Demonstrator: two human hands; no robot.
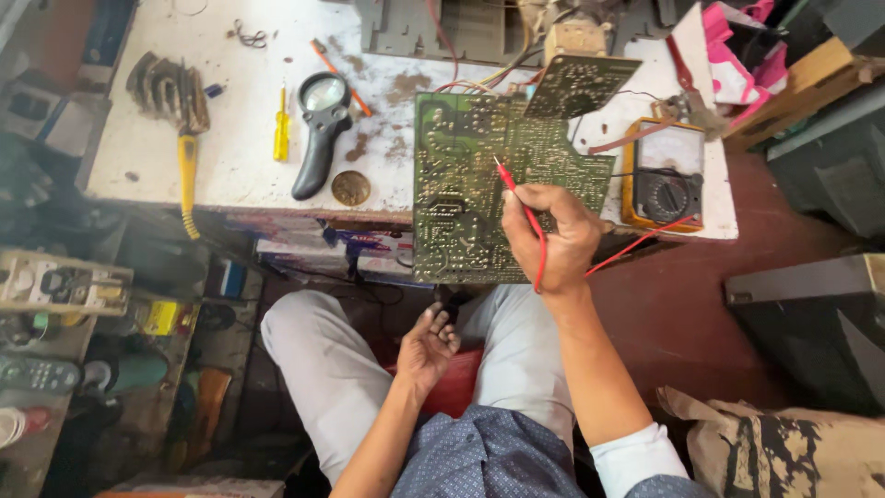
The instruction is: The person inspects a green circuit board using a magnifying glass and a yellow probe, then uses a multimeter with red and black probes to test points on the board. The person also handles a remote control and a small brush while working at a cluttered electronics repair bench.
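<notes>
Right hand (553,235) pinches red probe (522,205) — tip on circuit board (461,184)

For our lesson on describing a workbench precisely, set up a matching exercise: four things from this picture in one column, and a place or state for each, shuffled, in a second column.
Things:
1. Red probe
2. Magnifying glass
3. Yellow meter
4. Left hand

Places or states:
A. Lying on the white bench, left of the circuit board
B. Resting open, palm up, between the knees
C. Held in the right hand, tip on the circuit board
D. Sitting at the bench's right end

Pairs: 1-C, 2-A, 3-D, 4-B
</notes>
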